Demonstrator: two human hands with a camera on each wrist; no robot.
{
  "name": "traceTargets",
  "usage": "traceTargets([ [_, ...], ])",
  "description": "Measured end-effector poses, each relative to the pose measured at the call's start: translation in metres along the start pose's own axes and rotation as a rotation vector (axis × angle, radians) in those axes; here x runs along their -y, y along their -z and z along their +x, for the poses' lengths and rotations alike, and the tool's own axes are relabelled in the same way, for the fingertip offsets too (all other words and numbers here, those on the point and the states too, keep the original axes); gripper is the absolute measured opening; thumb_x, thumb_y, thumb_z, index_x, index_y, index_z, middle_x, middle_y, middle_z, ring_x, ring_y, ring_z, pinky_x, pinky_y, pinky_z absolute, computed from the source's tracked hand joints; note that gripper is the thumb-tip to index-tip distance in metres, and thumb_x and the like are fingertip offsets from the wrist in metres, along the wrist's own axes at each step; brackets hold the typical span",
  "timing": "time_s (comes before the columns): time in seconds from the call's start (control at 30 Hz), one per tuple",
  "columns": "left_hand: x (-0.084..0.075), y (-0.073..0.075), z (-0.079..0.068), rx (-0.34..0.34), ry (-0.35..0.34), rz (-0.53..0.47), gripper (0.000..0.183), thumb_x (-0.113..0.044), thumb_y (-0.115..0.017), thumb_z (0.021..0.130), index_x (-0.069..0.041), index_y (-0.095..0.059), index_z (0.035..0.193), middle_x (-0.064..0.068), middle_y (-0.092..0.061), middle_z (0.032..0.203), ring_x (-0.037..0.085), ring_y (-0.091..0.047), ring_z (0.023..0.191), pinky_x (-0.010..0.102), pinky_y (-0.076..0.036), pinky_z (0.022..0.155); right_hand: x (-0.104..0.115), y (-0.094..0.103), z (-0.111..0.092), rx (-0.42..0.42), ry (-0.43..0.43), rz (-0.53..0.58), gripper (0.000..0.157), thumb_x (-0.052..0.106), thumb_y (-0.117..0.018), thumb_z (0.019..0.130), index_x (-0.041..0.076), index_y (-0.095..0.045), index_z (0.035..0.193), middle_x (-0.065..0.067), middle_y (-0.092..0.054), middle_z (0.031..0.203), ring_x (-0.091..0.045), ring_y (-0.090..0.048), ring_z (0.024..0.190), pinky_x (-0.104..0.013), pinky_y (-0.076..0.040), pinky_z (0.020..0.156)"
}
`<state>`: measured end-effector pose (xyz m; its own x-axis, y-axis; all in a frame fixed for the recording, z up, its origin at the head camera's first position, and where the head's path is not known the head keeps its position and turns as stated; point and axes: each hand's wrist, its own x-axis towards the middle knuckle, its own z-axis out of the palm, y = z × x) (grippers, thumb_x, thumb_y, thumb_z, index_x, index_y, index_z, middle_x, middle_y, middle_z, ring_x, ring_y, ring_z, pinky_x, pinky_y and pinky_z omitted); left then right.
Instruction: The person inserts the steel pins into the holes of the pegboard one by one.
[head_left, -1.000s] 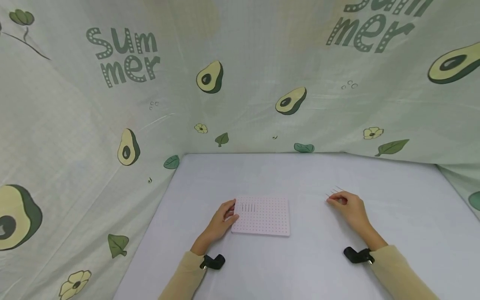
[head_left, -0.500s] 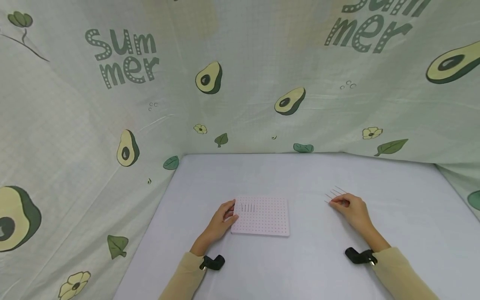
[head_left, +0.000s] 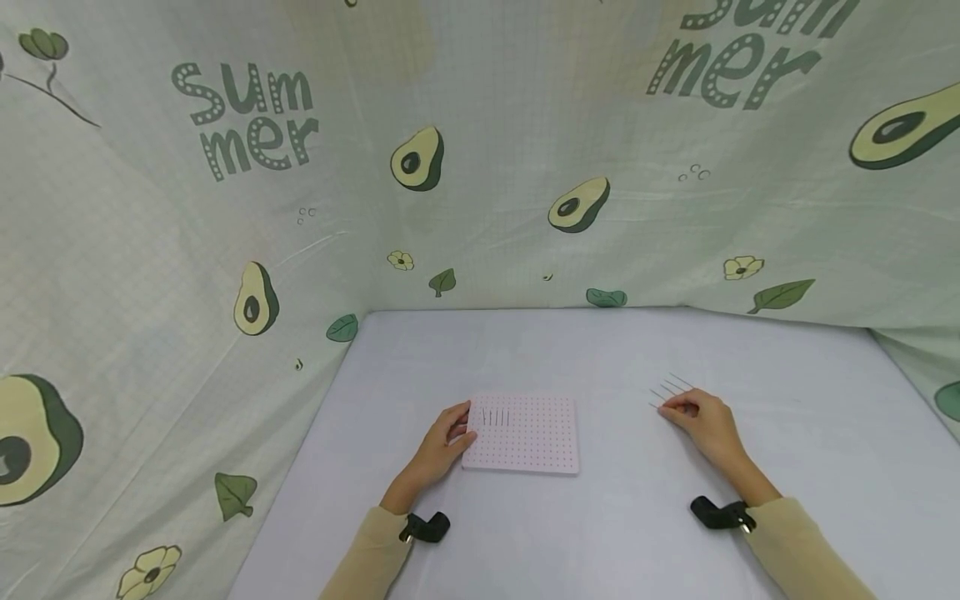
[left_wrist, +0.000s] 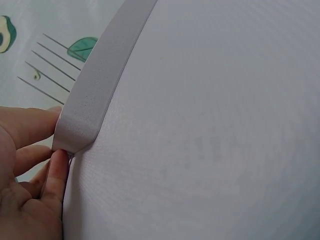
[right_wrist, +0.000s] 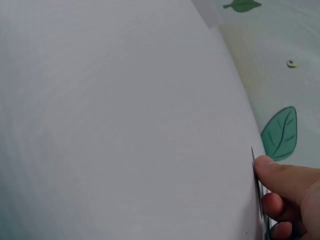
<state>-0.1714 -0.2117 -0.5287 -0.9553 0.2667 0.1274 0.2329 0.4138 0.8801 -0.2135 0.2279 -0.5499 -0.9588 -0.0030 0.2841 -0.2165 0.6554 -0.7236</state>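
Board (head_left: pixel 540 446): matt, plastic-looking, speckled edge
Pins (left_wrist: pixel 58 55): smooth, metal-looking
Backdrop (head_left: pixel 487 83), upper frame: creased cloth
Tabletop (head_left: pixel 570 533): smooth, matt

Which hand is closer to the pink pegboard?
The left hand: it holds the pink pegboard by its left edge. The right hand is apart from it, off to the right, at the thin pins.

From my head view I read one word, printed twice on the avocado-print cloth (head_left: pixel 495 242) behind the surface (head_left: pixel 622 533). Left imprint (head_left: pixel 253 133): "sum" over "mer", lowercase, grey-green, some strokes filled with pale dots. Right imprint (head_left: pixel 752 52): same word, same two-line split, upper line cropped by the frame's top edge.
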Motion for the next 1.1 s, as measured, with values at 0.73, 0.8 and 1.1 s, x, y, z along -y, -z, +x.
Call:
traceTargets([
  [0.73, -0.018, 0.005, -0.003, 0.018, 0.008, 0.002, 0.055, 0.005, -0.058, 0.097, 0.018, -0.033, 0.144, 0.035, -0.043, 0.135, 0.046, -0.048, 0.123, 0.053, -0.041, 0.108, 0.005, -0.003, 0.002, 0.036, 0.062, -0.022, 0.01, 0.001, -0.074, 0.088, -0.002, -0.066, 0.083, -0.006, -0.055, 0.078, -0.016, -0.044, 0.071, -0.024, -0.037, 0.057],
  [0.8, -0.017, 0.005, -0.003, 0.018, 0.013, 0.0, 0.056, 0.005, -0.058, 0.097, 0.018, -0.033, 0.145, 0.034, -0.043, 0.135, 0.045, -0.048, 0.124, 0.052, -0.041, 0.108, 0.005, -0.003, 0.002, 0.033, 0.077, -0.027, 0.01, 0.0, -0.073, 0.088, -0.002, -0.065, 0.082, -0.006, -0.054, 0.077, -0.016, -0.044, 0.071, -0.024, -0.037, 0.057],
  [1.1, -0.016, 0.005, -0.004, 0.018, 0.015, -0.005, 0.055, 0.005, -0.058, 0.097, 0.018, -0.033, 0.145, 0.033, -0.044, 0.135, 0.044, -0.048, 0.124, 0.052, -0.041, 0.108, 0.004, -0.003, 0.0, -0.002, 0.028, -0.043, 0.013, 0.004, -0.078, 0.085, 0.0, -0.067, 0.08, -0.004, -0.054, 0.073, -0.015, -0.043, 0.066, -0.024, -0.035, 0.052],
])
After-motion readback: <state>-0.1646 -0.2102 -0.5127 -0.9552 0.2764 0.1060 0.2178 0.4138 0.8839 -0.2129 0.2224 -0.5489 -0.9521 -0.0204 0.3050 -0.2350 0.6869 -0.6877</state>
